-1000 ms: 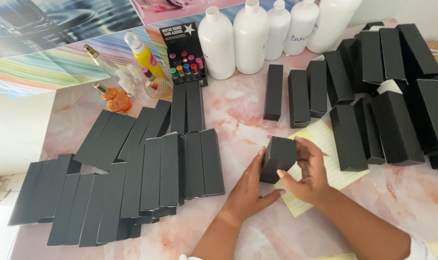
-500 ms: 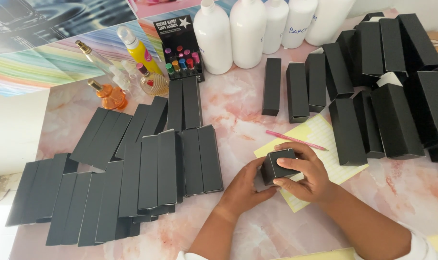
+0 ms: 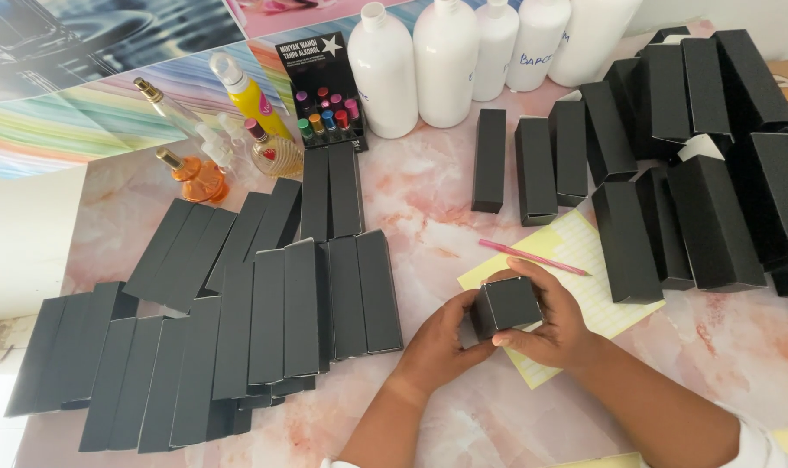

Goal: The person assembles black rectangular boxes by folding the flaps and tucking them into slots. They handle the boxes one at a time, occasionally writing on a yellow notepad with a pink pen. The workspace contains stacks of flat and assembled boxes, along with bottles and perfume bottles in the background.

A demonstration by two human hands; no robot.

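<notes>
Both my hands hold one small black cardboard box [image 3: 506,305] upright over the yellow lined notepad [image 3: 584,260], its square end facing me. My left hand [image 3: 441,347] grips its left side and underside. My right hand [image 3: 545,325] wraps the right side, thumb pressing the front edge. A pink pen [image 3: 532,257] lies on the notepad just beyond the box. Flat unfolded black box blanks [image 3: 264,321] lie in overlapping rows to my left.
Several assembled black boxes [image 3: 706,199] lie in rows at the right and back on the pink marble table [image 3: 428,191]. White plastic bottles [image 3: 446,61], a small display of coloured vials [image 3: 324,113] and glass perfume bottles [image 3: 194,173] stand at the back.
The box has been turned from a tilted position to end-on toward me, and both hands have closed in around it, drawing it slightly nearer.
</notes>
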